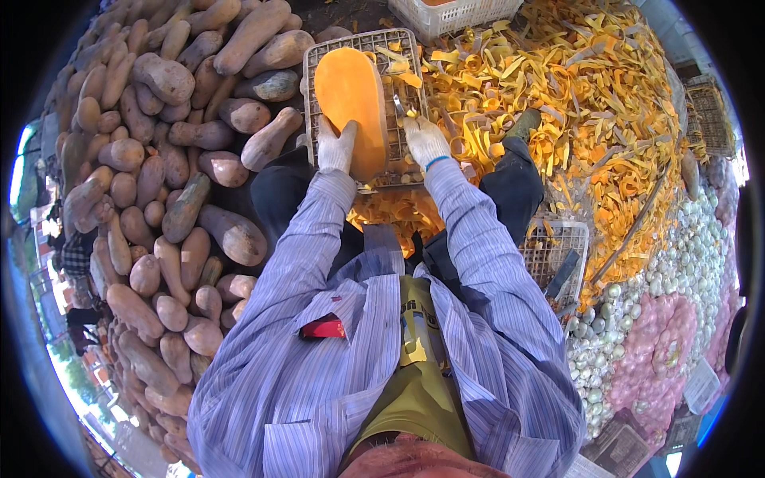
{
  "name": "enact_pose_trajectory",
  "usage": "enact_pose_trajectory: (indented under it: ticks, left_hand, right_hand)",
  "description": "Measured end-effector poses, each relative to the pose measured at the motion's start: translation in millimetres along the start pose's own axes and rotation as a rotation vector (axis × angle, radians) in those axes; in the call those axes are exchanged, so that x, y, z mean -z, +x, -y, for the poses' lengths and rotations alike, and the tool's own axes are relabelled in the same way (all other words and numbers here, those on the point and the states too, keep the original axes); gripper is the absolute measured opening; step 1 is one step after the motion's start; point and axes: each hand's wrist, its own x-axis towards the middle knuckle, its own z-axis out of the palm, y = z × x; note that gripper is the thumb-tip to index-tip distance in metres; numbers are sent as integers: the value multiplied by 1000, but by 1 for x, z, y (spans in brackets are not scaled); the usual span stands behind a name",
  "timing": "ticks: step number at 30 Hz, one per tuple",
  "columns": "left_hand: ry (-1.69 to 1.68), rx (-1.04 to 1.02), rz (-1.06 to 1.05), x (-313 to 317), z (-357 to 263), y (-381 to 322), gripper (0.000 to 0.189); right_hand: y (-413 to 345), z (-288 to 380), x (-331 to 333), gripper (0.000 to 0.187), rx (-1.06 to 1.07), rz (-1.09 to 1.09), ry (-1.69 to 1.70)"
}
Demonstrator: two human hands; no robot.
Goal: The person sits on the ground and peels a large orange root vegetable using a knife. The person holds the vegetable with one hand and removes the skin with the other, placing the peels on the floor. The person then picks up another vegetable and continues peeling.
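A peeled orange squash point(351, 101) lies lengthwise on an upturned plastic crate point(412, 45) between my knees. My left hand point(336, 145), in a white knit glove, grips its near left side, with the thumb spread over the top. To the right of the squash is my right hand point(423, 138), also gloved, its fingers closed around a small peeler point(399, 106) with a metal blade. The peeler stands apart from the squash. Several bits of peel point(409, 79) lie on the crate, and the peeler's handle is mostly hidden by my fingers.
Unpeeled squashes point(233, 233) are piled on the left. A large heap of orange peelings point(574, 119) covers the ground on the right, with a white crate point(460, 18) behind it and another basket point(553, 239) by my right knee. Onions point(597, 358) and pink net sacks point(654, 352) lie lower right.
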Motion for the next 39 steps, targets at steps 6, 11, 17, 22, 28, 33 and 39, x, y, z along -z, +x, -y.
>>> enact_pose_trajectory:
  ticks: [6,11,17,22,28,33,39]
  left_hand:
    - [349,-1,-225,-9,34,-14,81]
    - [131,6,-163,-9,41,-9,82]
    - [87,-31,-122,-15,33,-8,82]
    - [251,-30,-117,-2,39,-5,84]
    - [16,-66,-123,-6,46,-4,78]
    - [42,12,-69,4,40,-6,73]
    - [-194,125,-6,-4,-13,-23,73]
  right_hand:
    - [119,104,17,66,196,156,-179]
    - [199,150,3,65,230,379,-559]
    - [185,99,-4,58,515,253,-740]
    - [34,58,-19,40,263,60,-549]
    - [-145,-63,-99,31,359,131,-606]
    - [-97,-22,-57,47,112,72,-302]
    - [131,156,30,67,129,207,-425]
